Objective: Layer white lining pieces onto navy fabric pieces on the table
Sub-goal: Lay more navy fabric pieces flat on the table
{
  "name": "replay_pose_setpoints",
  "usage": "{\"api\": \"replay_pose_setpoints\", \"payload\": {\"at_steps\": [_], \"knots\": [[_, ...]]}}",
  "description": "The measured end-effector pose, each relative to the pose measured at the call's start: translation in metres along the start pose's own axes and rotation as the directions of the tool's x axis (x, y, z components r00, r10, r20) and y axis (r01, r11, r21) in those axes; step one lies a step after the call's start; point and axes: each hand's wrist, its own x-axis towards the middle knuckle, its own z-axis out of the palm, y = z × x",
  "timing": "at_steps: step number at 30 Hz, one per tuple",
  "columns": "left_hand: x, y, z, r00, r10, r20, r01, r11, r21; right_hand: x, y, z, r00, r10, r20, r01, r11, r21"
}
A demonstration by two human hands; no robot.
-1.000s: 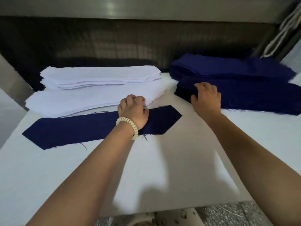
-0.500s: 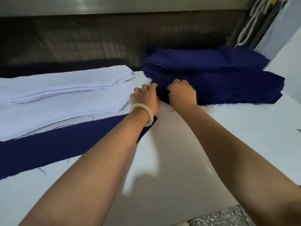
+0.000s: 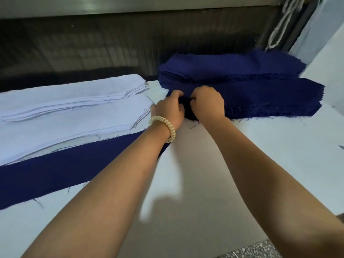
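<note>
A: Hands, status?

B: Left hand (image 3: 170, 108) and right hand (image 3: 208, 103) are side by side, almost touching, both at the left end of the front navy stack (image 3: 270, 97). The fingers of both are curled into the cloth, and each pinches navy fabric at that end. Can't tell how many layers are taken up.

A: Other navy pieces?

B: The rear navy stack (image 3: 232, 67) sits behind the front one, lying over its far edge. One single navy piece (image 3: 65, 168) lies flat and uncovered on the white table (image 3: 279, 146). Its right end is hidden under the left forearm.

A: Lining?

B: Two piles. The front lining stack (image 3: 74, 123) lies just beyond the single navy piece and their long edges meet; can't tell if they overlap. The rear lining stack (image 3: 74, 92) is behind it, partly resting on it. The left hand is close to the front pile's right corner.

A: Anything else?

B: Cream coil band (image 3: 165, 127) on the left wrist. White cord (image 3: 279, 25) hanging at upper right.
</note>
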Motion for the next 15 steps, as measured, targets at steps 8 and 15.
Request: {"api": "replay_pose_setpoints", "payload": {"at_steps": [8,15], "knots": [[0.001,-0.002,-0.004,0.999,-0.026,0.047,0.027,0.999,-0.02,0.01,0.008,-0.012,0.982,0.015,0.188,-0.031,0.996,0.082],[0.002,-0.009,-0.005,0.991,-0.048,0.121,0.045,0.999,0.025,0.01,0.012,-0.014,0.971,0.031,0.237,-0.059,0.992,0.114]]}}
